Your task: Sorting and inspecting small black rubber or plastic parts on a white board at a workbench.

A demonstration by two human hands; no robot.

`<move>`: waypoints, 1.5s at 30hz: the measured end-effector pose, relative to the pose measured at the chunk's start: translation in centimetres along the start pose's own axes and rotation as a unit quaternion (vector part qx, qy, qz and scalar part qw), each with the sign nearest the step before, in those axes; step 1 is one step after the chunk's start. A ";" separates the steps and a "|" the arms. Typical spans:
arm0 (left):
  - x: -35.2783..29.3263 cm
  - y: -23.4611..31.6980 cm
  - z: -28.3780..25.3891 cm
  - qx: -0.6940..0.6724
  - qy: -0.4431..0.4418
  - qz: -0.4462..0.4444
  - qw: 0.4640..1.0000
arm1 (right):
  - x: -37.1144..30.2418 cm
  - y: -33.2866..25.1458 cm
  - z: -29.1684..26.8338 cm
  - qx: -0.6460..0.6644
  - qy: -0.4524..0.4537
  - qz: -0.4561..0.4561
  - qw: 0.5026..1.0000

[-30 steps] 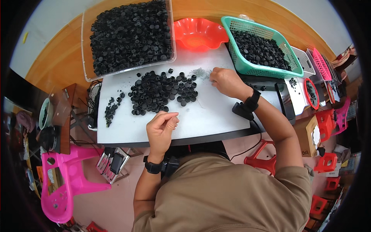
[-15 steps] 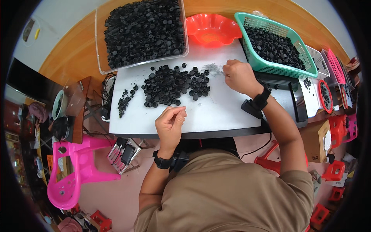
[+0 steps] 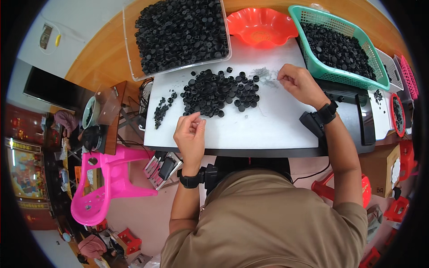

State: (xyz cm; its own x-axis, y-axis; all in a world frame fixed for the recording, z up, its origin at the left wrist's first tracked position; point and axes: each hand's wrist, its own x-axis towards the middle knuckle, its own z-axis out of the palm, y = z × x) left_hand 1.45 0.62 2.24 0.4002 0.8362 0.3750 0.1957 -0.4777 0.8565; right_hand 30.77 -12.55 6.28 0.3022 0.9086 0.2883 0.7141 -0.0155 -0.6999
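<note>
Round black plastic caps (image 3: 208,96) lie heaped in the middle of a white tabletop (image 3: 263,131). My left hand (image 3: 190,138) is just off the heap's near left edge, its fingers curled in toward the thumb. Whatever it may hold is too small to see. To the heap's right, my right hand (image 3: 304,85) is over the table with fingertips drawn together, their contents hidden. Beside those fingertips lies a scatter of thin grey pieces (image 3: 261,72), too fine to identify. Smaller black parts (image 3: 161,111) form a little pile left of the caps.
A clear bin (image 3: 230,56) full of black parts stands at the back left. Behind the table's middle is a red wavy-edged bowl (image 3: 263,29). A green basket (image 3: 308,67) of black pieces occupies the back right. A pink plastic stool (image 3: 107,178) stands left of the table.
The whole view has shifted, moving the scene rightward in the picture. My left hand has moved left along the heap's near edge, its pinch looser. My right hand's fingers now point more to the left.
</note>
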 end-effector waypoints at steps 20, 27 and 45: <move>2.9 2.6 2.3 0.278 -0.111 0.158 0.941 | -1.1 -1.7 2.0 0.161 -0.022 -0.005 0.987; 3.4 3.1 2.8 0.227 -0.097 0.246 0.937 | -1.3 -2.6 2.3 0.235 -0.052 0.038 0.970; 2.5 5.7 8.4 0.044 -0.157 0.238 0.957 | -1.7 -2.3 4.7 0.366 -0.075 0.147 0.916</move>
State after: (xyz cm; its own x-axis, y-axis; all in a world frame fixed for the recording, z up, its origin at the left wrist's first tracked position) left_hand 11.08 -2.31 5.10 0.7097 0.4020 0.5786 -0.0070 -0.8172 0.5764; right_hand 25.62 -12.13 4.32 0.2842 0.9580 -0.0378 -0.0150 -0.0350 -0.9993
